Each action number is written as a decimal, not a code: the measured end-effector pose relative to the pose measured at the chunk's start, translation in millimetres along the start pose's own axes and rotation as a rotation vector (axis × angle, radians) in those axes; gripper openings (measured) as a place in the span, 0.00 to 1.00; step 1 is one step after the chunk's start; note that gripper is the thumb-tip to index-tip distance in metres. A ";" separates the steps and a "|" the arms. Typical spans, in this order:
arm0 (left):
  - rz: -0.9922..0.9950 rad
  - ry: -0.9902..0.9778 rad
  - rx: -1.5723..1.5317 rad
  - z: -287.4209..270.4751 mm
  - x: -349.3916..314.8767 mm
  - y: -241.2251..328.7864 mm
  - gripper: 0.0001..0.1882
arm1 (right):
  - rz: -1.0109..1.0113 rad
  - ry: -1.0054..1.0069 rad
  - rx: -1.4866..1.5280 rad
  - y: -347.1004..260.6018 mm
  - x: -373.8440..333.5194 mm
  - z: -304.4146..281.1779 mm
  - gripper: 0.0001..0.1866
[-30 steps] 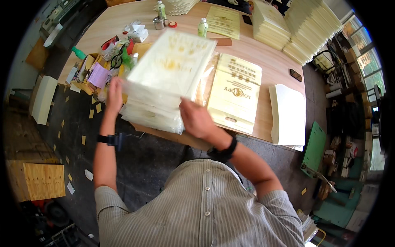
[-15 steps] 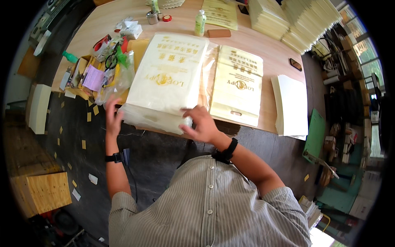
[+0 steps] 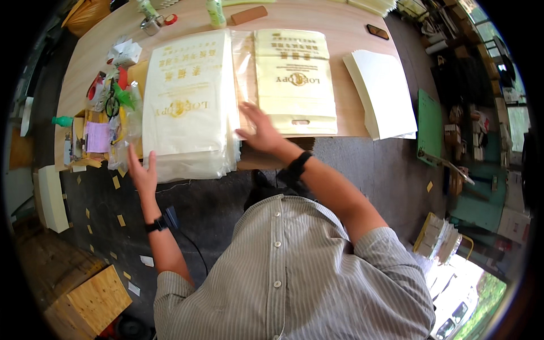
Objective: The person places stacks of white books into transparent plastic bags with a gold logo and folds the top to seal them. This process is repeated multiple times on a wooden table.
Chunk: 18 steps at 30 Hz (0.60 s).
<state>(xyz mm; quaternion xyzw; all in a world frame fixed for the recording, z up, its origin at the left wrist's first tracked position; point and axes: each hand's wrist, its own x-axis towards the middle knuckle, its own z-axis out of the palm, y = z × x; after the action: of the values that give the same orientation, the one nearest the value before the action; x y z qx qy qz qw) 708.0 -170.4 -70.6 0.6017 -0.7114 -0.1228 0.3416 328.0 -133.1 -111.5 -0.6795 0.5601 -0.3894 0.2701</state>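
A thick stack of clear plastic bags with gold print (image 3: 190, 127) lies on the table, its front end hanging slightly over the edge. My left hand (image 3: 143, 174) is upright at the stack's front left corner, fingers apart, with nothing in it. Beside the right edge of the same stack is my right hand (image 3: 260, 129), fingers spread and a little blurred; whether it touches the stack I cannot tell. To its right lies a pile of cream-yellow printed bags (image 3: 294, 96) with a cut-out handle hole near the front edge.
A stack of white sheets (image 3: 385, 93) rests at the table's right. On the left are a cluttered box (image 3: 96, 139), scissors (image 3: 112, 105) and a tissue pack (image 3: 126, 52). A bottle (image 3: 216, 14), brown block (image 3: 249, 15), red tape roll (image 3: 170, 20) and phone (image 3: 378, 32) stand farther back.
My right hand has moved from over the front right corner of the clear bag stack to its right side. My left hand stays near the left corner. The whole view has shifted.
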 end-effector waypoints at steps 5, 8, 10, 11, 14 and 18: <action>0.472 -0.070 -0.204 28.2 -23.8 172.0 0.15 | 0.079 0.147 -0.392 138.1 -91.4 -113.9 0.07; 0.564 -0.400 -0.315 94.4 -32.9 228.6 0.12 | 0.117 0.116 -0.467 172.3 -116.1 -147.4 0.06; 0.590 -0.541 -0.248 139.3 -38.8 237.4 0.11 | 0.116 0.085 -0.478 184.1 -116.5 -156.9 0.05; 0.634 -0.617 -0.152 150.9 -41.4 243.5 0.12 | 0.121 0.049 -0.483 189.6 -115.8 -158.6 0.05; 0.572 -0.797 -0.101 185.0 -43.7 264.8 0.16 | 0.093 -0.025 -0.468 200.2 -111.0 -163.1 0.05; 0.523 -0.734 -0.066 248.3 -36.8 278.1 0.19 | 0.012 -0.108 -0.425 197.0 -88.4 -179.9 0.05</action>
<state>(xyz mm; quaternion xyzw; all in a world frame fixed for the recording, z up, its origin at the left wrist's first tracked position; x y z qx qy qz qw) 337.4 -126.1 -102.9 0.3068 -0.9094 -0.2603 0.1053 63.7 -79.5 -190.7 -0.7376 0.6185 -0.2240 0.1526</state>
